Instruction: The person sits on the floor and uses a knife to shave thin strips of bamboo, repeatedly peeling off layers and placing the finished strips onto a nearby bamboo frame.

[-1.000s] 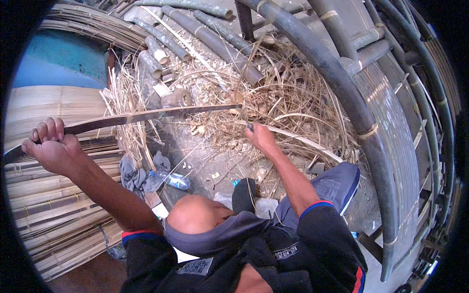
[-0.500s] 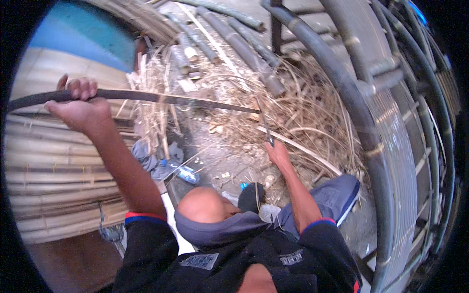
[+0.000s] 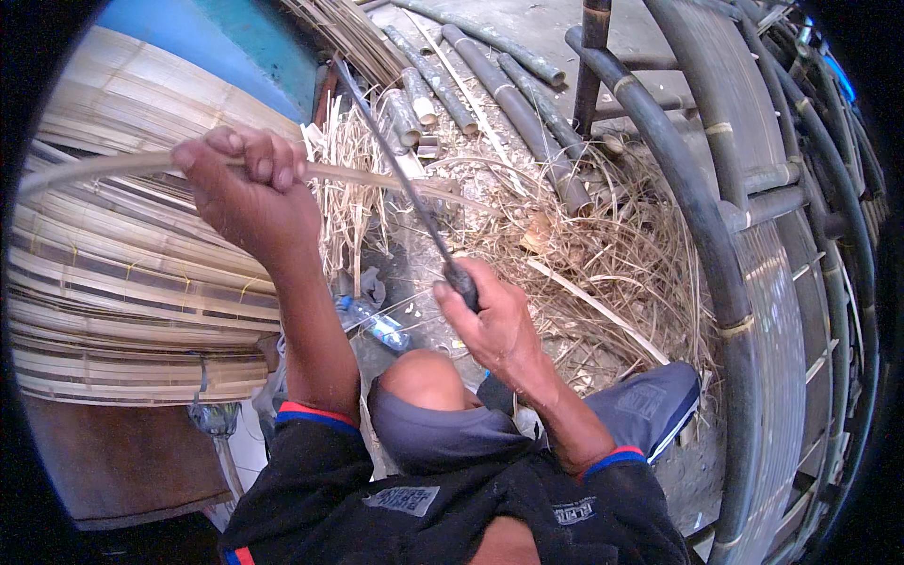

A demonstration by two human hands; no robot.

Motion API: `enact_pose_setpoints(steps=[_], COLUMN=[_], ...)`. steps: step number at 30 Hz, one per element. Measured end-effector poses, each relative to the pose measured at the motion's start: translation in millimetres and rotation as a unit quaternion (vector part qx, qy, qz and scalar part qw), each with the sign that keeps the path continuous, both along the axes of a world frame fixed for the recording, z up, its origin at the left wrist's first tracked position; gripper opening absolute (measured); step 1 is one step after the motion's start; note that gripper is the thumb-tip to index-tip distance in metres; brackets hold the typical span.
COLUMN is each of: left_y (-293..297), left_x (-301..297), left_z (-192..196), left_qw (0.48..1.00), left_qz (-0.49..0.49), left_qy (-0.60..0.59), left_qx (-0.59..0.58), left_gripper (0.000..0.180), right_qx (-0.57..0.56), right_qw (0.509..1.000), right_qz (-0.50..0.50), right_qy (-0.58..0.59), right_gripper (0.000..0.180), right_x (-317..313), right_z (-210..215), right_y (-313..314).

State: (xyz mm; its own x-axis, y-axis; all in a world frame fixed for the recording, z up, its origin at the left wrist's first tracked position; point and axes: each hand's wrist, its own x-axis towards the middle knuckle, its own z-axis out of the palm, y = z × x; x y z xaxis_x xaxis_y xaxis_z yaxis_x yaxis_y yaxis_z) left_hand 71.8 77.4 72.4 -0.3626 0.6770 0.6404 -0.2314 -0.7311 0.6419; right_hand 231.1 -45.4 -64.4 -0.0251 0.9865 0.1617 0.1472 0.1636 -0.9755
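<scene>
My left hand is closed around a long, pale bamboo strip. The strip bends away to the left and runs out to the right, where its thin end lies over the shavings. In my right hand is the dark handle of a long knife. Its narrow blade slants up and to the left, passing across the strip in the picture. Whether blade and strip touch, I cannot tell. My bare left knee is below the strip.
Cut bamboo poles lie at the back beside a heap of curly shavings. Slatted bamboo panels fill the left side. To the right stands a dark bamboo frame. A plastic bottle lies near my left knee.
My right hand has come up and left, swinging the knife across the strip. The strip shows its pale face instead of its dark one, and my left hand has shifted right.
</scene>
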Motion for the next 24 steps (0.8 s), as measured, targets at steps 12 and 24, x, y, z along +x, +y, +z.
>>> enact_pose_setpoints(steps=[12, 24], left_y=[-24, -13], left_x=[22, -23], left_z=[-4, -13], left_qw=[0.998, 0.998], left_qz=[0.043, -0.012], left_qy=[0.025, 0.046], left_qx=[0.031, 0.045], left_gripper=[0.053, 0.048], right_qx=[0.173, -0.098], right_qw=[0.977, 0.992], right_qz=[-0.096, 0.016], right_qy=[-0.077, -0.076], right_gripper=[0.023, 0.030], right_x=[-39, -16], right_z=[-37, -48], right_y=[27, 44])
